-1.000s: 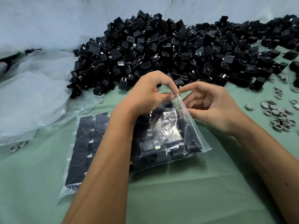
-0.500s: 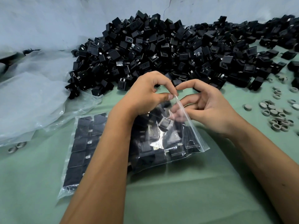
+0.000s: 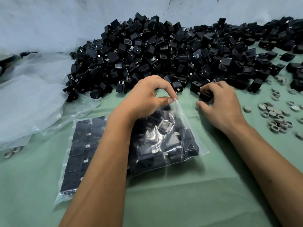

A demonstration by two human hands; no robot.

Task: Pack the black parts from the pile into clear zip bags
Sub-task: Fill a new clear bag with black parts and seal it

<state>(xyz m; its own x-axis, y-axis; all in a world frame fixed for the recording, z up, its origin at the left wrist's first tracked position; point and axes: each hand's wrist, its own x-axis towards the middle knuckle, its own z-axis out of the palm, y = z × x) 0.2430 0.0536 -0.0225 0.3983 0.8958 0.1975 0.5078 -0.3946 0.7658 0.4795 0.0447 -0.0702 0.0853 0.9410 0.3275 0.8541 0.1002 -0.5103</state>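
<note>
A big pile of black parts (image 3: 164, 51) lies along the back of the green table. My left hand (image 3: 147, 97) pinches the top edge of a clear zip bag (image 3: 185, 136) that holds several black parts and rests on the table. My right hand (image 3: 219, 102) is at the front edge of the pile, its fingers curled around one black part (image 3: 205, 95). A second clear bag (image 3: 78, 149), packed with rows of black parts, lies flat to the left, partly under my left forearm.
Crumpled clear plastic sheeting (image 3: 32, 99) covers the left side of the table. Several grey rings (image 3: 275, 117) are scattered at the right, and two more grey rings (image 3: 12, 152) lie at the left edge. A pale wall (image 3: 65, 22) stands behind the pile.
My right hand has left the bag's mouth and moved right and back to the pile, where it now grips a black part. My left hand still holds the bag's edge.
</note>
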